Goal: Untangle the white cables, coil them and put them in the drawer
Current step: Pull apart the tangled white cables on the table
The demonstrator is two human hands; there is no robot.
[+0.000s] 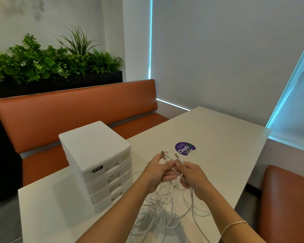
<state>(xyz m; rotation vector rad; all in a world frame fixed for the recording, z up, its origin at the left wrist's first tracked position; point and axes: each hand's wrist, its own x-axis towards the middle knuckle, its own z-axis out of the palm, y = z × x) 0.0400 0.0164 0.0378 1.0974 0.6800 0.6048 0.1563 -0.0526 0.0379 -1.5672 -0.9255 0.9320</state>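
Observation:
A tangle of white cables [162,209] hangs from both hands and spreads in loose loops over the white table [218,137]. My left hand [156,172] grips one cable near its plug end [164,154], which sticks up above the fingers. My right hand [191,176] grips another cable just below its plug end [177,157]. The two hands are close together above the table. A white drawer unit [96,163] with several shut drawers stands to the left of the hands.
A purple round sticker [185,148] lies on the table beyond the hands. An orange bench [74,113] runs behind the table, with green plants above it. Another orange seat [288,204] is at the right. Window blinds cover the far wall.

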